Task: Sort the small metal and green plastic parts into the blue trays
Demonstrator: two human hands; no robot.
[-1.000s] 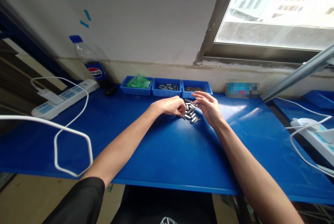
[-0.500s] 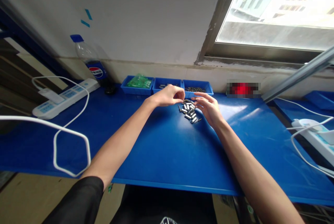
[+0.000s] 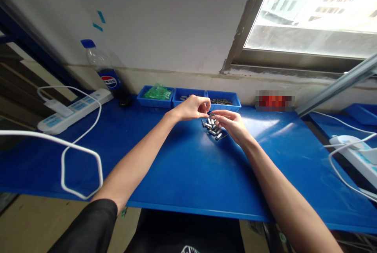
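Note:
Small silver and black metal parts lie in a loose pile on the blue table. Above the pile's far left side, my left hand is closed in a pinch, with thumb and forefinger together on something too small to make out. My right hand comes in from the right, its thumb and fingertips pressed together close to the left fingertips. What the right fingers hold is hidden. Both hands are just in front of the blue trays.
Three blue trays stand by the wall: one with green bags, a middle one, one with dark thin pieces. A bottle and power strip are left. A white cable crosses the left side.
My right hand has moved left toward my left hand, and its fingers have closed together. My left hand has stayed nearly in place, still pinched.

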